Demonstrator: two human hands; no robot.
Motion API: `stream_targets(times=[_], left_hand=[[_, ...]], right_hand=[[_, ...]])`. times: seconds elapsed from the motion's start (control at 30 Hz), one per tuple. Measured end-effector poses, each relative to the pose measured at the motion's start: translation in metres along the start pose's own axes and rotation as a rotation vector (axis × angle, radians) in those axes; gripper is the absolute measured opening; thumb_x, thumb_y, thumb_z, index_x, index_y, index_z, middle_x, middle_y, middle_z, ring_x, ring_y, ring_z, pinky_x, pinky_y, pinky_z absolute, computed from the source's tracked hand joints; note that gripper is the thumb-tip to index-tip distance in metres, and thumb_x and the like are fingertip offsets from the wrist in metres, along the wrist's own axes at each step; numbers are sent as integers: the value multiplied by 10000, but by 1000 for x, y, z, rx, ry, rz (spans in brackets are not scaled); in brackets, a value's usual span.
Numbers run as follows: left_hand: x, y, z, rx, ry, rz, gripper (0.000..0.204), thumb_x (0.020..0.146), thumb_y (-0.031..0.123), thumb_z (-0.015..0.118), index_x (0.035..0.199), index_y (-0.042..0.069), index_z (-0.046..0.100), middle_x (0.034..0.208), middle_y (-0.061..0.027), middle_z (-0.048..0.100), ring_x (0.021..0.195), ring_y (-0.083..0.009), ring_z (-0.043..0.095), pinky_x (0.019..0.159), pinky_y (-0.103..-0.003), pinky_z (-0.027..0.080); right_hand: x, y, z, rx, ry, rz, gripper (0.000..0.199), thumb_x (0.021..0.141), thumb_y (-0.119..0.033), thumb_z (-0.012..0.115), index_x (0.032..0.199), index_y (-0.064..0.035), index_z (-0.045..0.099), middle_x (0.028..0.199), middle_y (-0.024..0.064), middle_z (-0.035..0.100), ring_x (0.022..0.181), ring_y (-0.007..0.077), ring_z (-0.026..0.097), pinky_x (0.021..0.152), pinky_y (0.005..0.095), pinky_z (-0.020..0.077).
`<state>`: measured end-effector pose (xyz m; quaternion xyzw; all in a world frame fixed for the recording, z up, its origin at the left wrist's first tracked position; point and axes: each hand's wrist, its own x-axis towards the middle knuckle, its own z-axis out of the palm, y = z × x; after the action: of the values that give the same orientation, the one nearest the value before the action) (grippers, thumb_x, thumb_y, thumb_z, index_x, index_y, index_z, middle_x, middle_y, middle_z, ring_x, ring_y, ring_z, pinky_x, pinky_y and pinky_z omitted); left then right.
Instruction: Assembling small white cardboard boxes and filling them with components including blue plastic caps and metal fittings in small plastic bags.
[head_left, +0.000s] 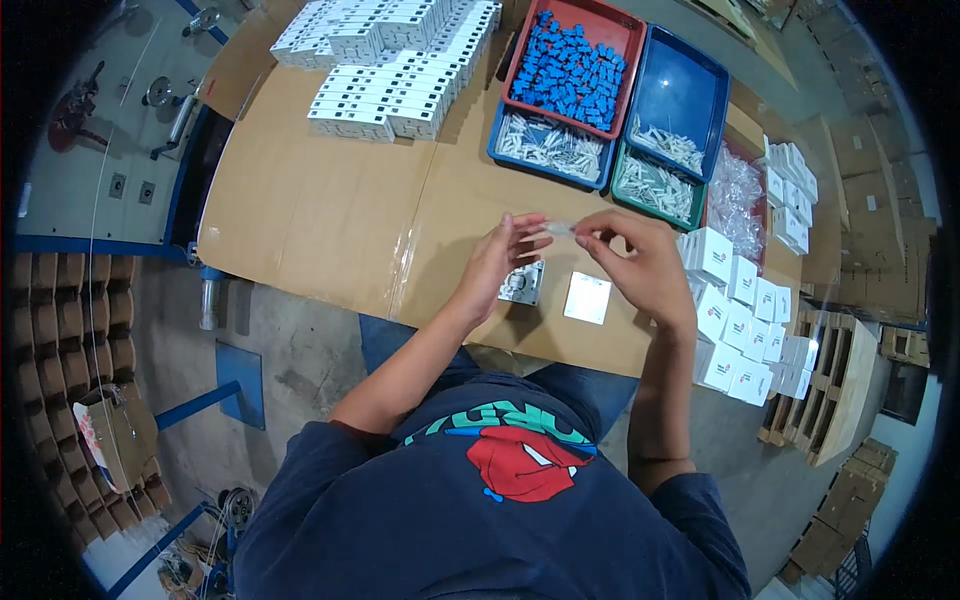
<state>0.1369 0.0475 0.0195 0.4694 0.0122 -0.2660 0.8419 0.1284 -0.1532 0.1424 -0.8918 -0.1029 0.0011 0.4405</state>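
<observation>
My right hand (635, 255) pinches a small clear plastic piece (560, 229), perhaps a little bag, between thumb and fingertips. My left hand (500, 258) is held just left of it with the fingers stretched apart; its fingertips are at the near end of the piece, and whether they touch it I cannot tell. Below the left hand, partly covered by it, a white housing (522, 284) with an open, detailed inside lies on the cardboard. A flat white square plate (587, 298) lies to the right of the housing, under my right hand.
Cardboard (310, 210) covers the table. Stacked white switch-like units (390, 95) stand at the back left. Behind my hands are a red tray of blue parts (512, 95) and blue and green trays (640, 205) of small pale parts. White boxes (735, 325) and clear bags (735, 200) sit at right.
</observation>
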Motion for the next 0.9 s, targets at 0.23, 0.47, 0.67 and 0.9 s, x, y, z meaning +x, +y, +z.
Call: stream_targets(times=[0.23,0.47,0.67,0.9], left_hand=[[3,2,4,-43,-36,57,576,1105,492,353,1416,40,528,1357,-129,614,1239,-243,616,1003,-365,491],[7,-5,1,-11,-70,115,560,1106,479,362,1412,40,528,1288,-129,629,1214,-230,623,1000,-368,500],[6,-4,5,58,-94,118,500,1070,394,522,1408,27,518,1282,-129,628,1211,-239,618,1026,-378,486],[1,-12,10,779,174,711,682,747,120,862,1346,38,546,1210,-145,663,1122,-319,652,986,-388,499]], right_hand=[[9,7,1,-2,-5,20,156,889,-152,752,999,-41,751,841,52,705,716,129,593,640,275,457],[10,16,7,99,2,75,124,911,-128,740,982,-26,733,815,-35,667,705,30,510,589,225,359],[6,27,14,139,37,80,124,916,-119,729,997,-24,718,868,-35,682,750,29,534,612,216,382],[-8,9,55,195,10,95,117,891,-95,725,981,-20,715,917,41,676,723,111,568,625,265,437]])
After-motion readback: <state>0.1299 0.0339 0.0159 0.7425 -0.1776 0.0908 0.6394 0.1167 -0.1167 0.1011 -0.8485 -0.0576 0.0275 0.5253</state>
